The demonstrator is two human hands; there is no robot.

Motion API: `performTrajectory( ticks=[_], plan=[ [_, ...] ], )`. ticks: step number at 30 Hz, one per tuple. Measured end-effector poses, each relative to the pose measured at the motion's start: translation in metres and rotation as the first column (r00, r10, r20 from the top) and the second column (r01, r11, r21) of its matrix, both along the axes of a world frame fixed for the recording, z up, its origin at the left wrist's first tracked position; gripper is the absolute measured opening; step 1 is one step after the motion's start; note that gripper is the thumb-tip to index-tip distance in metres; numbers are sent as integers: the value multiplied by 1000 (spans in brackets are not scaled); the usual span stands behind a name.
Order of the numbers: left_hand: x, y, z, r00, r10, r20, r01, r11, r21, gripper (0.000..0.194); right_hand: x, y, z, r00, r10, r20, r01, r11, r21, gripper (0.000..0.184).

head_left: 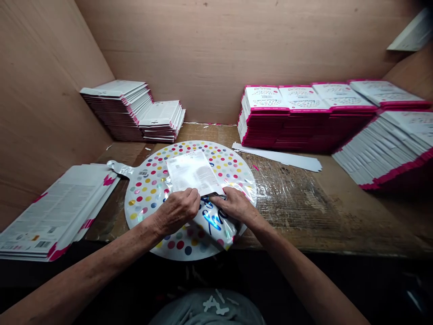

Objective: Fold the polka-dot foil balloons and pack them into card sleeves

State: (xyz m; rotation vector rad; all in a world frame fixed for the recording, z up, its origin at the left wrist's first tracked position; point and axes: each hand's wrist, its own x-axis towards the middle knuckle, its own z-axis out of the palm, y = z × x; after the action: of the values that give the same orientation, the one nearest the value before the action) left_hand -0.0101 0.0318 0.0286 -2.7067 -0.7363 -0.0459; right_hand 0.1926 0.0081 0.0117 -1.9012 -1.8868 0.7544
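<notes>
A large round white foil balloon (pixel 142 198) with coloured dots lies flat in front of me, its tail (pixel 120 169) pointing left. On it rests a white printed leaflet (pixel 191 169). Below the leaflet's near edge is a folded portion of foil (pixel 216 223) with shiny blue lettering; I cannot tell whether it belongs to the same balloon. My left hand (pixel 181 206) is closed in a pinch at the leaflet's near edge, beside the fold. My right hand (pixel 235 205) grips the folded foil, its thumb near the leaflet's right corner. The fingertips are partly hidden.
Stacks of white and pink printed cardboard sleeves stand at the back left (pixel 117 108) and along the right (pixel 287 128). More flat sleeves (pixel 50 212) lie at the left edge. White strips (pixel 280 156) rest on the taped cardboard surface (pixel 297 203). Wooden panels (pixel 209 58) enclose the bench.
</notes>
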Motion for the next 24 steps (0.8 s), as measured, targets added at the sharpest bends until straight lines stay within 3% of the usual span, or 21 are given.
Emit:
performTrajectory(
  ticks=[3,5,6,7,9,11,13,14,16,18,20,22,24],
  plan=[
    [-1,-4,1,988,-13,153,10,1000,21,25,-2,0,-9,989,-113,-96,125,984,125,31],
    [0,-13,0,915,73,397,-92,995,28,15,-2,-1,-17,963,-145,-228,187,966,179,30],
    [2,-19,-2,827,160,540,-188,982,-3,24,-1,-1,-20,942,-155,-297,216,958,187,32],
    [4,-25,-5,698,268,664,-287,954,-84,46,0,-1,-22,921,-161,-356,240,952,189,35],
    [10,-35,-11,381,517,766,-349,848,-399,82,2,1,-25,896,-157,-415,255,948,192,40],
    [18,-39,-20,133,754,643,-128,656,-744,79,2,0,-23,903,-134,-407,233,951,204,43],
    [24,-38,-28,-9,886,464,137,461,-877,63,1,-9,-21,938,-66,-340,179,933,312,51],
    [26,-37,-30,-75,910,408,208,415,-886,58,0,-18,-20,962,-2,-272,117,907,405,63],
    [28,-37,-32,-185,913,363,233,400,-886,52,-3,-39,-21,987,149,-62,-82,791,606,83],
    [28,-43,-29,-187,923,336,246,375,-894,48,-6,-59,-25,958,242,156,-277,629,727,69],
    [27,-52,-22,-114,944,308,368,328,-870,51,-8,-71,-29,937,252,244,-342,500,796,51],
    [27,-60,-16,-69,948,309,606,286,-742,64,-8,-74,-30,932,282,226,-333,426,841,46],
    [27,-62,-13,-43,958,284,836,190,-515,85,-7,-70,-26,910,357,211,-351,392,850,40]
  ],
)
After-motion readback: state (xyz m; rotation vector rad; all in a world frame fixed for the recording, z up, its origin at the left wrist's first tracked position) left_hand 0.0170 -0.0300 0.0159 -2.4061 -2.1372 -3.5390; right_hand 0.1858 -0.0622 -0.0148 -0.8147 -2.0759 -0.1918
